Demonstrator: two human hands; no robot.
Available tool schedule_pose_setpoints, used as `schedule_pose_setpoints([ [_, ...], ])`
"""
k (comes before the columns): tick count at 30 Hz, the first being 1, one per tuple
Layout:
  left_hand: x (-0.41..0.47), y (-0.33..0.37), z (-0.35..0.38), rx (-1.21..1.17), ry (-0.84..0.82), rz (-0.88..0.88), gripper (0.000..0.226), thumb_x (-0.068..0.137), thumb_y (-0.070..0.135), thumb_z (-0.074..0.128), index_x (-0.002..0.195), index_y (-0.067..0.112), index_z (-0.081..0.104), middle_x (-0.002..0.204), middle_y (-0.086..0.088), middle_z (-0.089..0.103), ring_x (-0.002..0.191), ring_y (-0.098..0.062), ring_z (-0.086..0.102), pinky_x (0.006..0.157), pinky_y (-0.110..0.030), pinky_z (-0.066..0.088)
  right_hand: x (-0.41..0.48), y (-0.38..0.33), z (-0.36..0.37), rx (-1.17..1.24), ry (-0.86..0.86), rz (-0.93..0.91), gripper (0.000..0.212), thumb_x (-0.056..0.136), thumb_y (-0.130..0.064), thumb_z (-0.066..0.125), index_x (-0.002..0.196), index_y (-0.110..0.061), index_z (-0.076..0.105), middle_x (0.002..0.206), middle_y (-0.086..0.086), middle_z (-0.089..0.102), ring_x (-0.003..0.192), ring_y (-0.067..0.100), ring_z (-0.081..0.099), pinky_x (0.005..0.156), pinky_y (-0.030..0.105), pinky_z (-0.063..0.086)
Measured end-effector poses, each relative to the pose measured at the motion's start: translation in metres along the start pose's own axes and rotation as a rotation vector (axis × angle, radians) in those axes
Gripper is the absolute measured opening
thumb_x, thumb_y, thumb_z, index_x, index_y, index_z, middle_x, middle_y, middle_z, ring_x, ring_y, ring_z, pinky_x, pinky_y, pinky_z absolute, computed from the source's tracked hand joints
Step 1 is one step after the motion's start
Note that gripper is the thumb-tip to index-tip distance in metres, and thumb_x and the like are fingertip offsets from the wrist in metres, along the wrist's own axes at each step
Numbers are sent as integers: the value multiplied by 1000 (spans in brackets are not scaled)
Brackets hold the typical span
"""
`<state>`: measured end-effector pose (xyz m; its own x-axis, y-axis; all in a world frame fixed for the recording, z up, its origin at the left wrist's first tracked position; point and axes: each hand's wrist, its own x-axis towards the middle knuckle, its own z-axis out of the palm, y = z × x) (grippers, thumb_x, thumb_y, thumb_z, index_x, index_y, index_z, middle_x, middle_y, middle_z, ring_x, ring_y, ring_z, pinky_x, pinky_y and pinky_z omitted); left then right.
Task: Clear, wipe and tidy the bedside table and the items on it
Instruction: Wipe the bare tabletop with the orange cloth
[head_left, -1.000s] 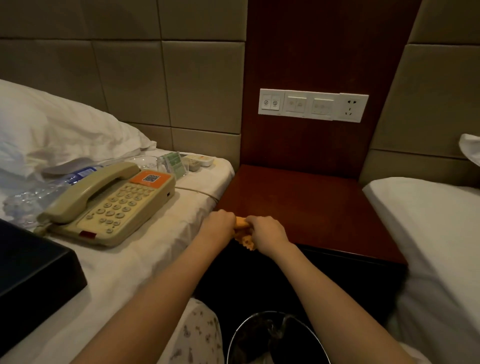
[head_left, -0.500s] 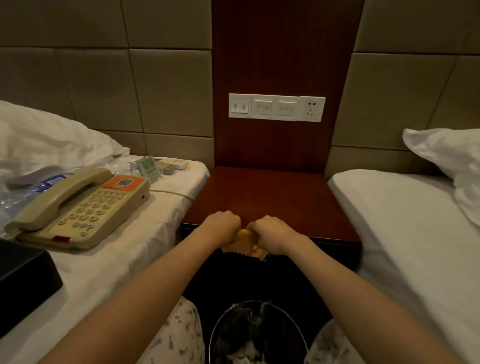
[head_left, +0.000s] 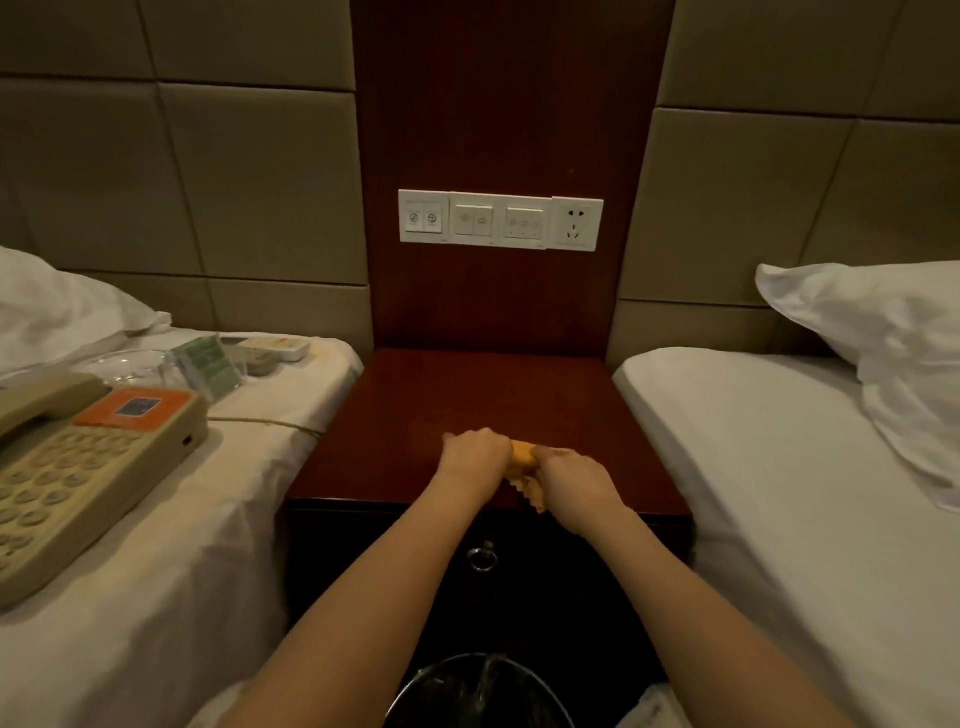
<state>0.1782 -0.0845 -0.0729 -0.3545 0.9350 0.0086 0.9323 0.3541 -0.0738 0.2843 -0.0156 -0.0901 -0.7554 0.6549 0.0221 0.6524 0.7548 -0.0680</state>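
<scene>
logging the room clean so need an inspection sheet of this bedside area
surface: bedside table top, dark red wood
job's things: orange cloth bunched near the front edge
clutter: telephone, glass dish, green card and small tray on the left bed
grippers: left hand and right hand both grip the cloth
cables: telephone cord runs over the left bed's sheet toward the table
surroundings: switch panel on the wall, pillow on the right bed, bin below

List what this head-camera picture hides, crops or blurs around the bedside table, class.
Head view only:
Orange cloth: mostly covered by the left hand and right hand gripping it.
Telephone: cut off by the left edge.
Bin: cropped by the bottom edge, contents too dark.
Switch panel: symbols too small to read.
Green card: print blurred.
</scene>
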Motion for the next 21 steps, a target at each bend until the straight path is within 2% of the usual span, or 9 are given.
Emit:
schedule_pose_setpoints([
  [2,10,-2,4,-92,25,-41,36,93,0,43,124,13,56,119,-10,59,109,-29,57,90,-39,44,9,7,3,71,-5,30,30,99,-16,36,127,-12,46,103,10,64,78,24,56,61,31,40],
  [6,22,-9,4,-155,29,-28,38,94,4,44,127,16,57,120,-10,60,108,-28,58,90,-36,50,15,6,0,28,8,14,30,98,-14,36,126,-9,48,107,11,63,91,29,61,65,33,44],
  [9,20,-12,6,-192,17,-7,38,93,2,45,126,15,59,119,-10,61,107,-27,59,90,-36,51,10,2,0,-27,31,-29,27,97,-11,36,121,-6,48,99,11,62,78,28,55,53,28,35],
  [15,4,-12,5,-177,7,9,32,92,3,48,119,11,63,112,-11,62,100,-28,60,83,-33,52,-6,-9,-9,-46,23,-69,13,95,-16,40,99,-9,50,66,-1,38,57,18,37,46,26,25],
  [18,-8,-15,3,-175,-29,29,30,92,4,48,117,9,63,111,-11,61,100,-28,59,81,-31,50,-16,-13,-12,-27,-14,-89,13,95,-17,42,98,-9,53,66,-2,38,62,19,43,55,28,34],
  [21,-21,-16,0,-158,-63,40,22,90,3,49,106,6,65,98,-11,59,93,-28,59,73,-29,45,-28,-19,-14,-24,-29,-110,18,95,-18,43,102,-7,56,66,-2,39,71,22,46,64,31,36],
])
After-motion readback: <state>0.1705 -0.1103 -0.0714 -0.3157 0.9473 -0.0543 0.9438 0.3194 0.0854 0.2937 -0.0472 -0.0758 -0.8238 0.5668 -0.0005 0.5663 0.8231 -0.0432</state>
